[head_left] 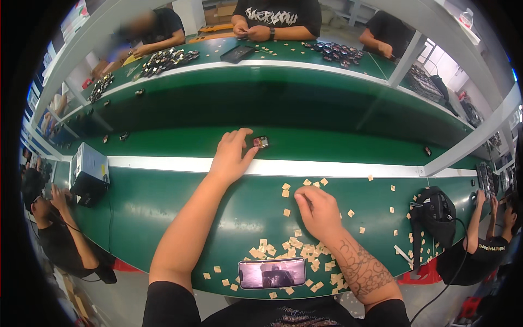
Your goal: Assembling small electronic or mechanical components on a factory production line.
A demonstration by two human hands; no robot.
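My left hand [232, 154] reaches across the white rail onto the green belt, its thumb and fingers apart. Just right of those fingertips lies a small dark-edged gadget [261, 141] with a reddish, partly shiny face; the thumb tip is close to it, and I cannot tell whether they touch. Over the green table, my right hand [318, 211] is curled with thumb and forefinger together. Whatever it may hold is hidden. Small square beige pieces [287, 212] lie beside it, and a denser scatter of them surrounds a phone [272, 273] with a lit screen near the table's front edge.
A white rail [338, 168] divides table from belt. A dark box-shaped device [90, 171] stands left; a black bag-like item [436, 215] with a cable lies right. Metal posts rise on both sides. Co-workers sit left, right and across, near piles of small dark parts [335, 53].
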